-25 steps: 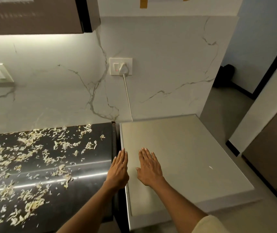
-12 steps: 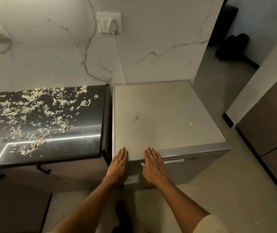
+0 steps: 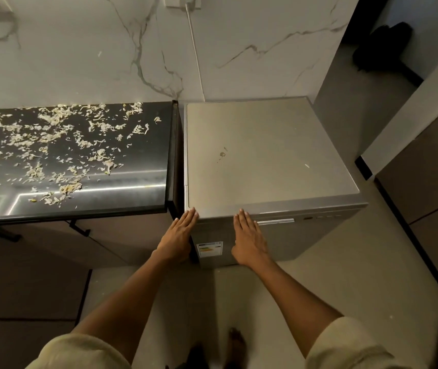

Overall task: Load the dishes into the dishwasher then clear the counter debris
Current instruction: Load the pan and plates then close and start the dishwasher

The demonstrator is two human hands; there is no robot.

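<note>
A silver freestanding dishwasher point(image 3: 265, 150) stands against the marble wall, door closed, with a handle strip point(image 3: 276, 222) along its front top edge. My left hand point(image 3: 179, 235) is flat with straight fingers in front of the dishwasher's front left corner. My right hand point(image 3: 249, 239) is flat too, fingertips reaching the front top edge left of the handle. Both hold nothing. Pale vegetable scraps point(image 3: 61, 145) are strewn over the black counter point(image 3: 132, 190) to the left. No dishes are in view.
A white cable point(image 3: 195, 51) runs from a wall socket down behind the dishwasher. Brown cabinets point(image 3: 430, 187) stand at right across a tiled floor point(image 3: 345, 288). A dark object point(image 3: 382, 46) lies on the floor at the far right. My feet show below.
The view has tilted down and back. Both hands slid from the dishwasher's top back to its front edge and stayed flat.
</note>
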